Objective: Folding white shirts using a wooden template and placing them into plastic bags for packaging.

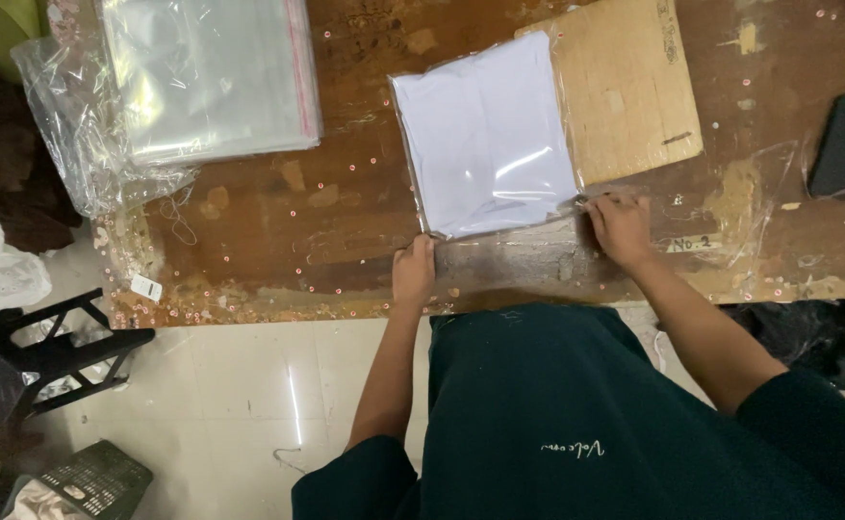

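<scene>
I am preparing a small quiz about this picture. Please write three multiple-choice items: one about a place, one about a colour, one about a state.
1. Where does the stack of clear bags lie?
A. far left part of the table
B. under the cardboard
C. on the floor

2. What colour is the folded item in the clear bag?
A. red
B. white
C. green

3. What is the right hand doing?
A. hanging off the table
B. holding the dark phone
C. pressing the bag's near edge

Answers: 1 A, it sits up left on the wooden table. 2 B, white shows through the plastic. 3 C, its fingers rest at the bag's corner, while the left hand touches the other corner.
</scene>
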